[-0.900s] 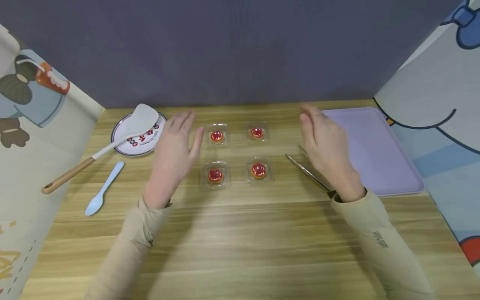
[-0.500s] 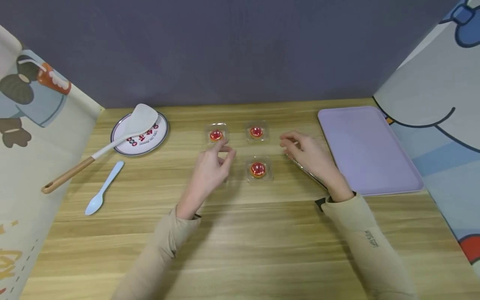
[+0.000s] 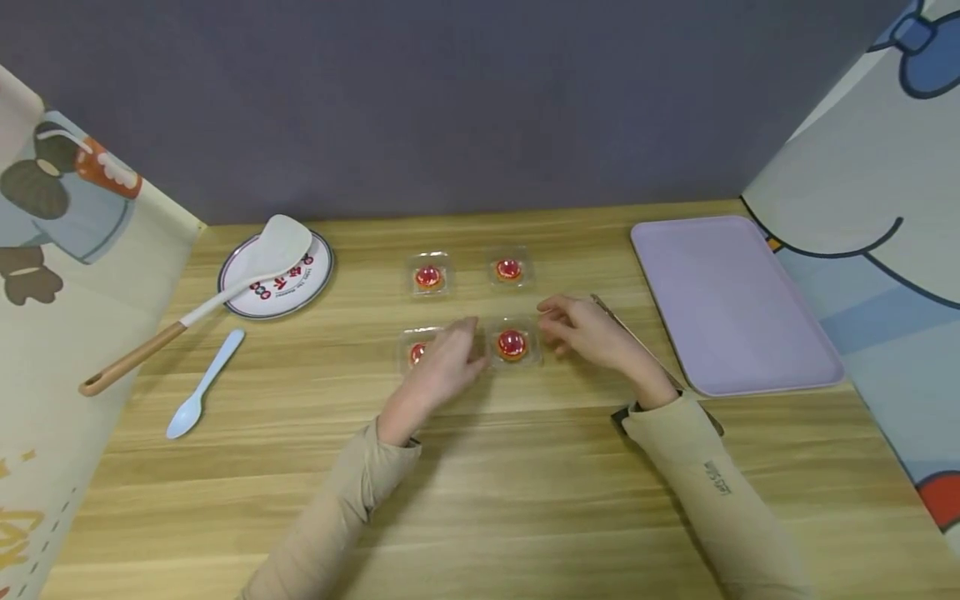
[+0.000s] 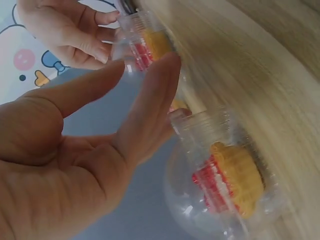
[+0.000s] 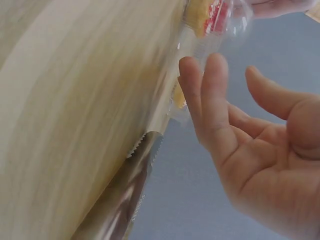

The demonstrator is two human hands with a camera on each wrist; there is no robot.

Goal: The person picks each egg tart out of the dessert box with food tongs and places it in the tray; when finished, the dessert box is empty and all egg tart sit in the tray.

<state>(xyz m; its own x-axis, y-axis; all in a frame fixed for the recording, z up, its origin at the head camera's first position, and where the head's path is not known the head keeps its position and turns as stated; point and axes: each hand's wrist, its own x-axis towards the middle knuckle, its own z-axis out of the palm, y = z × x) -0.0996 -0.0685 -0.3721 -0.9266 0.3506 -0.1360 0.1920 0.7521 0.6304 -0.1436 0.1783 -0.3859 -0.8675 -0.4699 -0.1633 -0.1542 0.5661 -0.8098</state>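
Several clear plastic domed boxes, each with a red-topped tart inside, stand on the wooden table in two rows. My left hand reaches between the front-left box and the front-right box, partly covering the former. Its thumb and fingers are apart in the left wrist view, with the front-left box beside them. My right hand is just right of the front-right box, fingers loosely bent and holding nothing. Metal tongs lie under my right forearm, partly hidden. Their toothed tips show in the right wrist view.
Behind are the back-left box and back-right box. A purple tray lies at right. At left, a white spatula with a wooden handle rests across a patterned plate, near a light blue spoon. A dark panel stands behind.
My left hand has moved right, over the front-left box and beside the front-right one. My right hand has moved left and nearer, toward the front-right box. The boxes stay in place.
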